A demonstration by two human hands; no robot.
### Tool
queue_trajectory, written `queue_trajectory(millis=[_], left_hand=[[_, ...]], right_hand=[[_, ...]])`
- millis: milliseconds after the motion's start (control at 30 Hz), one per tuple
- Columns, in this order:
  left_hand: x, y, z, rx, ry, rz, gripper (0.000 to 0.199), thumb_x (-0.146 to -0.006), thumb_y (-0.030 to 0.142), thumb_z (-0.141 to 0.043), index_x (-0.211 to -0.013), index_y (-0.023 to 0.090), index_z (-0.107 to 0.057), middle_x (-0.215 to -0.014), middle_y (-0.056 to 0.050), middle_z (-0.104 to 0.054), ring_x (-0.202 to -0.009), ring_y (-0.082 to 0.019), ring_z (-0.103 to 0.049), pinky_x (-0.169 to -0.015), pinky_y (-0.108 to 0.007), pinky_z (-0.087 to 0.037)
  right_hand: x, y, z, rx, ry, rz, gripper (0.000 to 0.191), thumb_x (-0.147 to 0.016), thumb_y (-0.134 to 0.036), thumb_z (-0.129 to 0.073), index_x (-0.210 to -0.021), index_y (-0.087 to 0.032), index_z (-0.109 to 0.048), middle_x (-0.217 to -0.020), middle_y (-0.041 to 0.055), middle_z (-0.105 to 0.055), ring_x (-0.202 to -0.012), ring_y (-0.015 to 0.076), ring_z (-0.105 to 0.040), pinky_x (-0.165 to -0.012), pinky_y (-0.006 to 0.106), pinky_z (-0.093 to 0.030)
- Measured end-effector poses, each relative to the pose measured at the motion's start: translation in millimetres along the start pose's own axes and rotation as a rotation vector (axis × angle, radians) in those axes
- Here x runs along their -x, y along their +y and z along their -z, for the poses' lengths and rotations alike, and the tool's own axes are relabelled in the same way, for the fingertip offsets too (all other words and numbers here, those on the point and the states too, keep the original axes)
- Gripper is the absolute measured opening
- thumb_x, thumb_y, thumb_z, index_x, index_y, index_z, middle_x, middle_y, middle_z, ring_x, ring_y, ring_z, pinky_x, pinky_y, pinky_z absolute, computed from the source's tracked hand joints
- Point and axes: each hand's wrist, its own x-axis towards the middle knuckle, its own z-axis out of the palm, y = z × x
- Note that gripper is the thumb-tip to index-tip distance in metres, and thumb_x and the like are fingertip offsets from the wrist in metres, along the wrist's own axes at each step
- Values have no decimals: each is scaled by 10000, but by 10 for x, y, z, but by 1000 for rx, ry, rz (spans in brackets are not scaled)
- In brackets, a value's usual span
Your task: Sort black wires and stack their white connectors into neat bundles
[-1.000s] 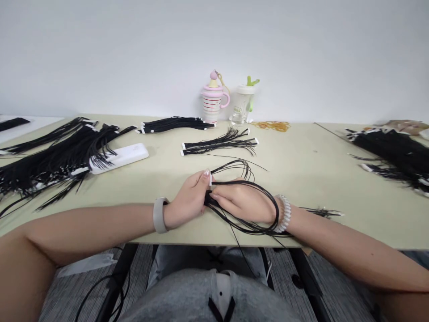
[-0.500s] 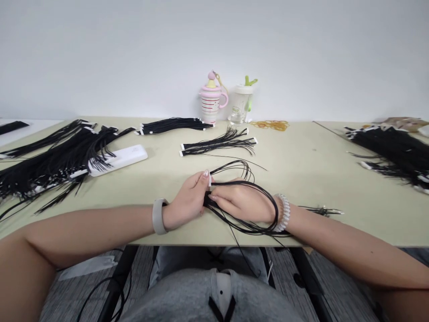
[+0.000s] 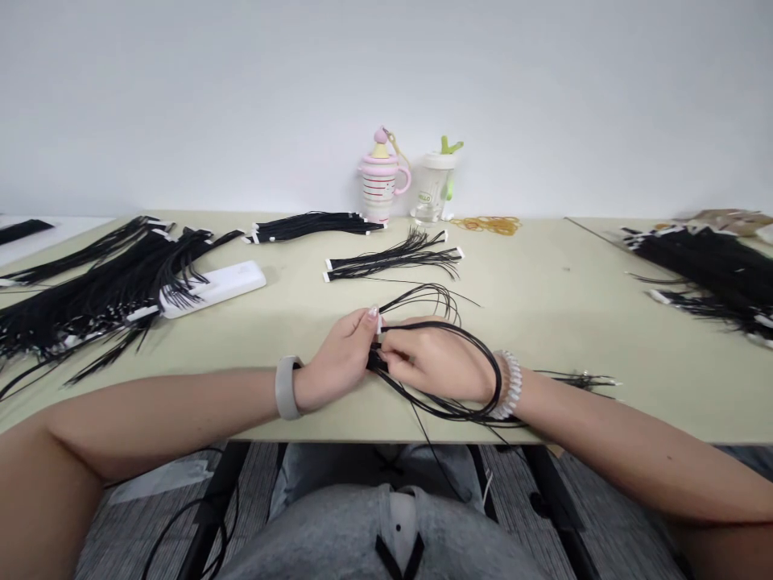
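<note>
My left hand (image 3: 341, 360) and my right hand (image 3: 431, 360) meet at the middle of the table, both gripping a bundle of thin black wires (image 3: 465, 412). A small white connector (image 3: 379, 325) stands up at the bundle's end, pinched by my left fingertips. The right fingers press on the wires next to it. Long wire loops spread behind my hands and curve around the right hand's outer side, with a few strands hanging past the table's front edge.
Several black wire bundles with white ends lie on the pale green table (image 3: 543, 298), including a large pile (image 3: 102, 302) at left and another (image 3: 706, 266) at right. A white power bank (image 3: 214, 288), pink-and-white cup (image 3: 380, 184), clear bottle (image 3: 431, 193) and rubber bands (image 3: 486, 225) stand nearby.
My right fingers have shifted slightly on the wires near the connector. The wire loops behind my hands have moved a little. The bundles on the table stay in place.
</note>
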Motion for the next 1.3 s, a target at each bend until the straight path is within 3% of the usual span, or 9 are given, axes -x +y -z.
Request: queue_trajectory(millis=[267,433,500,600,700,800,933,1067,1300], left_hand=[[-20,-11,-57,378,18,181,311,-813,487,-403,-715,192,-407,-586,49,-326,-455,-74,-338,-405,-209,-337],[-8,-4,-58,356,-1,193,293,-822,462,-395,-698,197,-399,-554,57,-296,-402,-63,-309,-360,-195,-312],[-5,-25,-44,333,4,180,292,-823,467,-394,-707,199,-411,-547,58,-303,-382,-59,-304,-341,-190,-288],[0,-62,-21,261,0,140,302,-823,486,-388,-735,201,-437,-529,57,-338,-362,-62,-315,-328,-194,-266],[4,-75,-7,202,-30,121,327,-824,512,-369,-737,203,-432,-491,60,-354,-342,-67,-318,-323,-200,-264],[12,-64,-7,184,-37,113,344,-824,527,-354,-731,203,-421,-469,65,-350,-335,-69,-316,-318,-199,-265],[33,-40,-8,140,-26,75,370,-837,530,-315,-723,196,-428,-468,60,-366,-351,-70,-322,-332,-199,-272],[51,-20,-5,123,-31,23,368,-843,513,-321,-729,187,-447,-459,63,-356,-368,-73,-335,-370,-207,-305],[55,-6,-6,96,-37,21,369,-851,502,-314,-729,184,-455,-478,63,-360,-363,-64,-347,-372,-204,-299]], right_hand=[[82,368,358,-20,-18,-154,135,-700,-162,-507,-590,-146,-585,-523,-13,-545,-471,63,-419,-496,206,-309],[206,757,736,-242,671,-612,82,-682,-159,-572,-710,-167,-648,-555,22,-594,-445,81,-465,-443,229,-339],[226,837,841,-566,910,-606,126,-708,-114,-538,-776,-166,-631,-748,65,-641,-563,86,-531,-491,231,-376],[211,860,917,-1030,1032,-547,166,-788,-108,-444,-857,-160,-586,-920,60,-614,-621,39,-522,-555,214,-394],[166,773,845,-1165,953,-579,258,-825,-122,-407,-1038,-206,-526,-742,-32,-582,-390,-6,-303,-421,186,-289],[123,609,633,-1054,643,-434,463,-828,-169,-433,-1257,-292,-308,-613,-80,-555,-331,26,-252,-362,185,-206],[98,378,332,-606,261,-274,205,-815,-244,-497,-1012,-191,-469,-592,-40,-574,-441,55,-405,-441,185,-307],[92,263,189,-256,199,-173,156,-797,-239,-523,-674,-151,-558,-592,-25,-562,-525,57,-444,-533,185,-328],[73,234,175,-190,190,-111,174,-812,-231,-497,-725,-145,-621,-597,-14,-576,-530,60,-456,-553,185,-322]])
